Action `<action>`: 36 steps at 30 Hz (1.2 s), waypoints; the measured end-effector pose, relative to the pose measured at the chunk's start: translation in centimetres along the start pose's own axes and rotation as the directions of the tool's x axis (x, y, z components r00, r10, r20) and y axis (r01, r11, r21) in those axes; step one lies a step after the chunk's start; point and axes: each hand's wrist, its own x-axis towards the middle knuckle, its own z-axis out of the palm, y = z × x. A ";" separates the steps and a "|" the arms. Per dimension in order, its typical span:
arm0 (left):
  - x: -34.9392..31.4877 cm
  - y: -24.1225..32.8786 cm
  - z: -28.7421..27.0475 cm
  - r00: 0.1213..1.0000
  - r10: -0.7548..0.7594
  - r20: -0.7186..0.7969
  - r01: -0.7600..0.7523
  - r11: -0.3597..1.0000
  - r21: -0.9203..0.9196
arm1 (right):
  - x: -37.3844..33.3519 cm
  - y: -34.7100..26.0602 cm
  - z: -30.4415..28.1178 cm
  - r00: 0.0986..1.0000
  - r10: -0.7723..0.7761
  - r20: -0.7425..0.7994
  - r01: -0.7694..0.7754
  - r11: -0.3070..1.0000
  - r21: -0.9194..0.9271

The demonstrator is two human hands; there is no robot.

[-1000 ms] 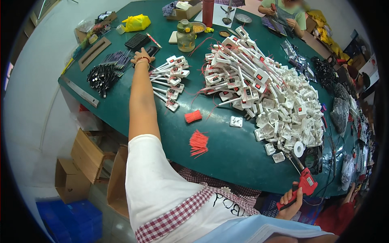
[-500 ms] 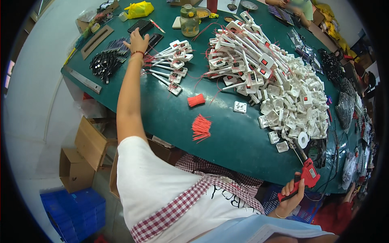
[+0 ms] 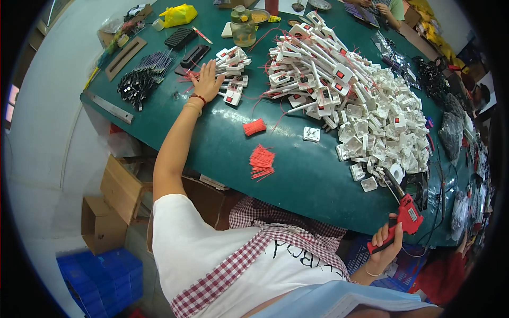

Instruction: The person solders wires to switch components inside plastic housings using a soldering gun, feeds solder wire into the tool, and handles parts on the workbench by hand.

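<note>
My left hand (image 3: 208, 82) lies spread, fingers stretched out, on the near-left end of a small group of white switch pieces (image 3: 232, 97) with thin stems and red wires. It touches the stems, but whether any is gripped I see no sign. My right hand (image 3: 386, 245) is closed around the grip of a red soldering gun (image 3: 407, 214), its metal tip pointing up and left toward the edge of a heap of white plastic housings (image 3: 379, 124). Between the hands lie a red bundle of short tubes (image 3: 254, 126), a loose red pile (image 3: 262, 161) and a square white piece (image 3: 311, 134).
Long-stemmed white switch pieces (image 3: 313, 69) form a big pile at the back. Black-ended cables (image 3: 137, 87), a metal ruler (image 3: 110, 107) and a black tray (image 3: 181, 38) are left; a jar (image 3: 243, 27) stands behind. Another person's arm (image 3: 391, 16) shows at the far right.
My left hand has come back toward me and to the right, from the black trays onto the small group of switch pieces, which now sit closer together. My right hand still holds the soldering gun.
</note>
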 end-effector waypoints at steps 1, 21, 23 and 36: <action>0.9 -0.4 0.2 1.000 0.006 -0.004 -0.006 1.000 -0.005 | -0.4 0.1 0.0 1.000 -0.003 -0.004 0.003 1.000 0.019; 14.4 0.2 3.4 0.999 0.033 0.032 -0.024 0.966 -0.256 | -1.6 -0.3 -1.4 0.996 -0.052 -0.078 0.054 0.998 0.022; 13.6 -0.5 1.9 0.978 -0.118 0.171 0.202 0.737 -0.645 | -1.3 -0.5 -1.4 0.996 -0.038 -0.075 0.040 0.999 0.024; 14.4 -5.2 -5.3 0.726 -0.687 0.032 0.653 0.704 0.279 | -0.4 -0.6 -1.0 0.992 -0.041 -0.120 0.039 0.999 -0.021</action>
